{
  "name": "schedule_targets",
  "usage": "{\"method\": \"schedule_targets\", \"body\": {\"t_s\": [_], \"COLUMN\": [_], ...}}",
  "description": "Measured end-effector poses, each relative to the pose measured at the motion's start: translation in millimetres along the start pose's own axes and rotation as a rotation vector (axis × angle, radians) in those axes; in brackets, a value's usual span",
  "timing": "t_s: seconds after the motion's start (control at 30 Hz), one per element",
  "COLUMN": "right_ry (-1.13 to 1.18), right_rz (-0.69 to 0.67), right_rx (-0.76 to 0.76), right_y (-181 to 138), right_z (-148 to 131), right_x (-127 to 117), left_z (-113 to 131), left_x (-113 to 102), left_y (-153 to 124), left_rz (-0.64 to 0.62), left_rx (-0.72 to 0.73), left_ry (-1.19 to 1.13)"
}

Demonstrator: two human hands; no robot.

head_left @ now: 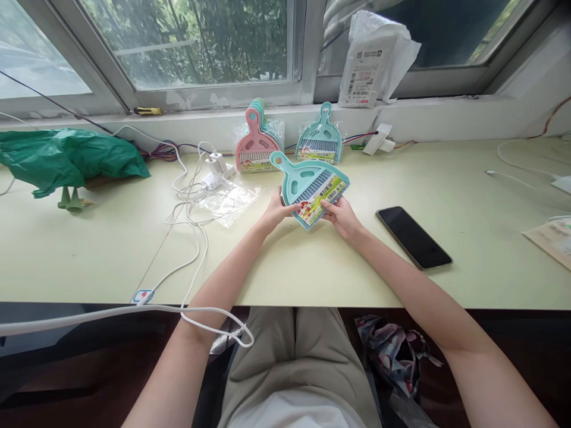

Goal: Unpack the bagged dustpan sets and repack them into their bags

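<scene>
Between both hands, tilted above the table, is a teal mini dustpan and brush set (307, 184) with a printed label across its front. My left hand (276, 213) grips its left edge, thumb on the front. My right hand (342, 217) pinches the lower right edge, thumb over the label. Behind it, a stack of dustpan sets with a pink one (253, 142) in front leans against the sill, in clear wrap. Another wrapped teal dustpan set (321, 134) leans just to the right of that stack.
A black phone (414, 236) lies to the right on the pale table (357, 279). White cables (196, 238), a charger (216, 163) and a clear plastic wrapper (232, 199) lie left. A green bag (71, 157) is far left; a wrapped package (370, 65) stands on the windowsill.
</scene>
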State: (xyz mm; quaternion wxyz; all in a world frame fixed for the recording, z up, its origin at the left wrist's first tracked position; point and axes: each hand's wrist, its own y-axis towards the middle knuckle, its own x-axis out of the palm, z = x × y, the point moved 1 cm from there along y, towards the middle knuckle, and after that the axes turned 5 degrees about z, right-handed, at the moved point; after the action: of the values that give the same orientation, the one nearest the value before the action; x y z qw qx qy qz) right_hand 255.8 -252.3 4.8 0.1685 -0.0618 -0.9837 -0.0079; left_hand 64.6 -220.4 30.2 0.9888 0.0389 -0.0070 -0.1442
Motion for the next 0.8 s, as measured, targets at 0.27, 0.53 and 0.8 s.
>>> {"method": "schedule_targets", "body": {"t_s": [0.27,0.53,0.8], "right_ry": [0.010,-0.004,-0.003], "right_rz": [0.009,0.013,0.032], "right_rx": [-0.009,-0.018,-0.010], "right_y": [1.6,0.3,-1.2], "right_z": [1.4,1.2,-1.2], "right_x": [-1.5,-0.6,1.1], "left_z": [-4.1,-3.8,-6.6], "left_x": [-1.9,-1.8,-2.5], "left_y": [2.8,2.0,3.4], "left_rz": [-0.023,-0.025,-0.043], "left_rx": [-0.009,-0.017,-0.015], "left_ry": [-0.015,-0.008,-0.006]}}
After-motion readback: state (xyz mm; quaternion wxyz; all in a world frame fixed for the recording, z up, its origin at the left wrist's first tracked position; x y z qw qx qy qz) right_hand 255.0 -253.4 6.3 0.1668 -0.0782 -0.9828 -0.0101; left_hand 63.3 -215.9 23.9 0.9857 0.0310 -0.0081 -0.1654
